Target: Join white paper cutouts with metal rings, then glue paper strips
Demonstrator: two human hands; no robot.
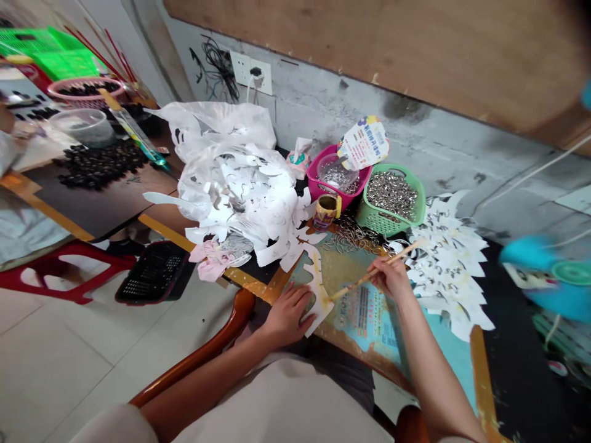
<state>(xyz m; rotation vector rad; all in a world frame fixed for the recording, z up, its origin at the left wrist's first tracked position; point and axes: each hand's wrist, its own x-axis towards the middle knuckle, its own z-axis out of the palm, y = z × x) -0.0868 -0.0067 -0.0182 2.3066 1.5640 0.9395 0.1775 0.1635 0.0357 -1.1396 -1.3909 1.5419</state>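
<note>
My right hand (391,277) is shut on a thin wooden stick (364,281), whose far tip reaches the white paper cut-out (317,294). My left hand (287,315) lies on that cut-out's lower part and holds it against a printed teal-and-gold board (364,307). To the right of my right hand lies a layered stack of white cut-out paper pieces (447,267). Several loose metal clips (351,237) lie just beyond the stick, and a small glue-stained cup (325,211) stands near them.
A heap of white cut-outs in a plastic bag (240,191) rises at the table's back. Behind are a green basket of metal rings (392,197) and a pink basket (335,178). A blurred blue fan (545,277) intrudes at right; a black crate (154,274) sits on the tiled floor.
</note>
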